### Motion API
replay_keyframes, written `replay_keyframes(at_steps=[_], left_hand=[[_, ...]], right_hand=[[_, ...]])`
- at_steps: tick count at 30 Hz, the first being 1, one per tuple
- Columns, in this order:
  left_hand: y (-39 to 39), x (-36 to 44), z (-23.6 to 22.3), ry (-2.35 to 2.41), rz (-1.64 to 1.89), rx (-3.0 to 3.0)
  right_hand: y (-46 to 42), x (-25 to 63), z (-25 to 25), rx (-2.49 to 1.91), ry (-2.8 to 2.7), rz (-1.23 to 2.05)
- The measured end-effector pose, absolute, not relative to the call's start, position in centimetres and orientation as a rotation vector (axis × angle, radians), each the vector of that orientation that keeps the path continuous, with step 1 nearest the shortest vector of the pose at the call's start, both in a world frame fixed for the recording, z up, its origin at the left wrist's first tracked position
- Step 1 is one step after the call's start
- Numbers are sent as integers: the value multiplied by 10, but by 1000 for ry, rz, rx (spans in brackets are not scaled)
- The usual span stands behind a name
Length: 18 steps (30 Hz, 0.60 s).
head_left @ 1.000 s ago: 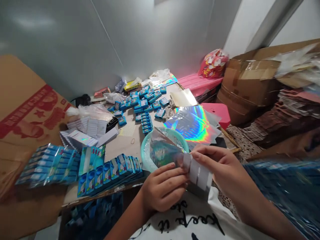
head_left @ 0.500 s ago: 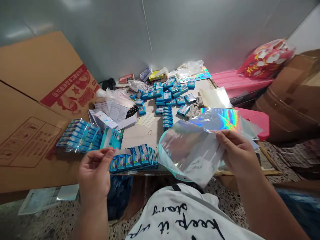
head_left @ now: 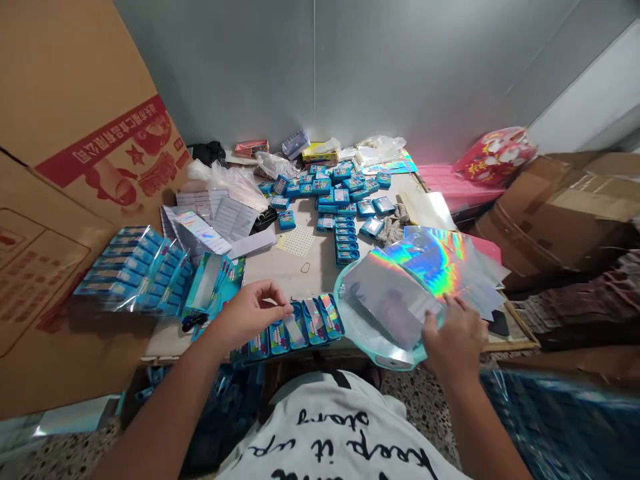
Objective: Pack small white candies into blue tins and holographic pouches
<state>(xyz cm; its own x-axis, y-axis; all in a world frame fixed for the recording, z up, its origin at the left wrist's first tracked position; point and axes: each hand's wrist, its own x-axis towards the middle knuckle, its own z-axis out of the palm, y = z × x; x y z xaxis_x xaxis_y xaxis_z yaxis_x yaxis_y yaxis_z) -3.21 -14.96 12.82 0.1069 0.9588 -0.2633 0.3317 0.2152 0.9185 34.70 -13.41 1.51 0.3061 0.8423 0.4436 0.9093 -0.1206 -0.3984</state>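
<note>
My left hand is closed in a pinch above the row of blue boxes at the table's front edge. From its fingertips a thin silver strip hangs down against one box. Other boxes to its right bear similar shiny strips. My right hand, slightly blurred, grips the right edge of a silver sheet between thumb and fingers. That sheet rests tilted over a teal basin. Beside the hand lie rainbow-shining sheets.
A big cardboard box stands at the left, near wrapped packs of blue boxes. Loose blue boxes are heaped at the table's middle back, with a short stack before them. Scissors lie front left. Cartons fill the right.
My left hand has moved right, bringing the strip onto the boxes. My right hand has lowered the silver sheet to the basin. The view has shifted a little.
</note>
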Motion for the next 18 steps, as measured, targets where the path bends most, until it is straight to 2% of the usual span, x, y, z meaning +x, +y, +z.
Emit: replay_keyframes(at_steps=[6,11,18], left_hand=[[-109,-44,111,1302,679,1439],[-88,-43,94,1082,666,1427],[-80,-45,92,1058,622,1382]], right_hand=[[-155,207,87,-1266,-1787,580],[-162,153,91,-1146,-1975,517],[-157,149,75,-1190,-1975,511]])
